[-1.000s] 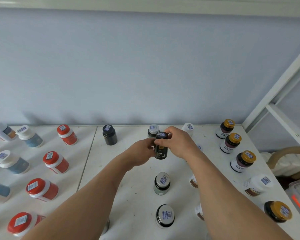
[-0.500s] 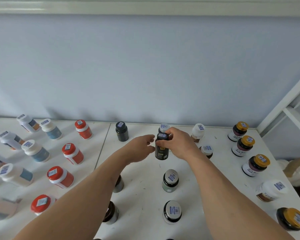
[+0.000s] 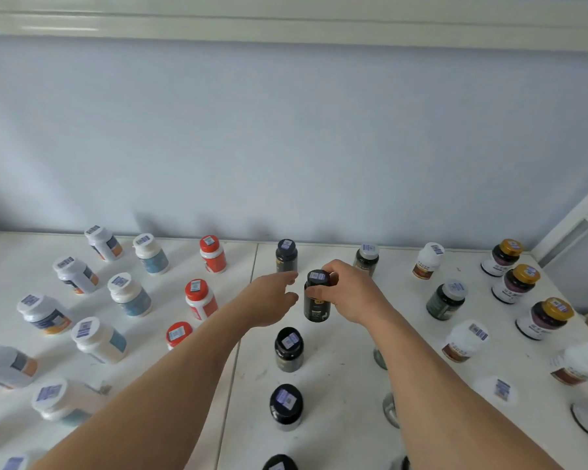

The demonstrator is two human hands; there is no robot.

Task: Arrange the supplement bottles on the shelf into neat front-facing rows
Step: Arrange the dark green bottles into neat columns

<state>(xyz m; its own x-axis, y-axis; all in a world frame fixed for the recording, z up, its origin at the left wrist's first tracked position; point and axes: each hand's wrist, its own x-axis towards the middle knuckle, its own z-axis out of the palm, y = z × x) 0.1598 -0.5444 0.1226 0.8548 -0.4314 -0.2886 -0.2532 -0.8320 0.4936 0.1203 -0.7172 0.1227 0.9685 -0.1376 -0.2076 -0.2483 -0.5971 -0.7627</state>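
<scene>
- Right hand (image 3: pixel 348 293) grasping black bottle (image 3: pixel 316 298) by its cap, in the shelf (image 3: pixel 347 385) black column
- Left hand (image 3: pixel 272 300) released beside it
- Set down upright, label forward, in line with column

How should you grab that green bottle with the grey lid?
Probably by its lid, from above. The green bottle stands upright with its grey lid facing up and open shelf around it, so fingers can close round the lid without bumping neighbours.
</scene>
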